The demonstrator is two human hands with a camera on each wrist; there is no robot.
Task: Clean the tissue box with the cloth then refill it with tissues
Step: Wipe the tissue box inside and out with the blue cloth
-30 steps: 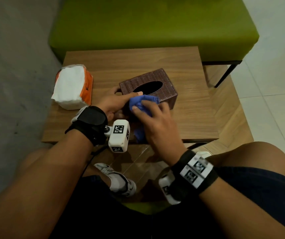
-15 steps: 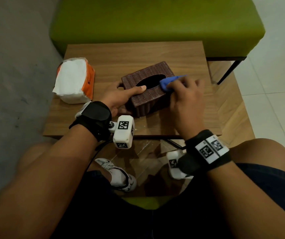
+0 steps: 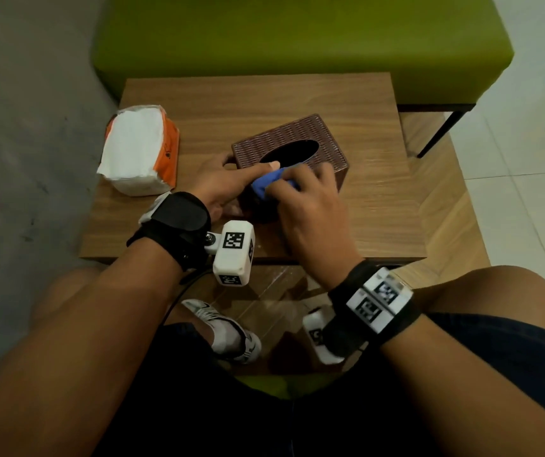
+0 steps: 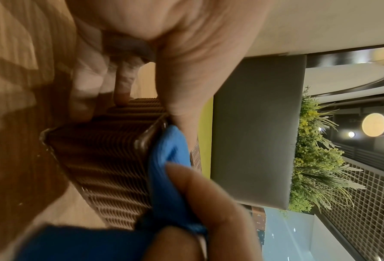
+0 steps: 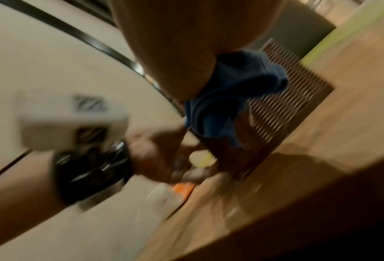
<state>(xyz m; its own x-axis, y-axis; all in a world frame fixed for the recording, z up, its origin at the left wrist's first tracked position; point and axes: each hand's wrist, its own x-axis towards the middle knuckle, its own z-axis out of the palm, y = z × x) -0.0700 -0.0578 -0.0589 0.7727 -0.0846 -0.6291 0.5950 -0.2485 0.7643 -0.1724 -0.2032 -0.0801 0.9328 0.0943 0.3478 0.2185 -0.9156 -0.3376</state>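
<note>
On the wooden tabletop [image 3: 297, 97], between my knees and the green bench [image 3: 297, 37], the task's things lie. Largest, at the left edge: the opened tissue pack [image 3: 137, 156], orange wrapper split along its top and white tissues showing inside, set within reach for the refill, I judge. Near the tabletop's middle, turned corner-on to me: the brown woven tissue box [image 3: 324, 140], its oval slot dark, contents not visible. My left hand [image 3: 228, 183] clasps the box's near-left corner, forefinger laid along the top beside the slot and other fingers down the side wall, evidently to brace it against the wiping. My right hand [image 3: 310, 206] holds the bunched blue cloth [image 3: 266, 184], fingers curled round it, pressing it onto the box's near top edge.
</note>
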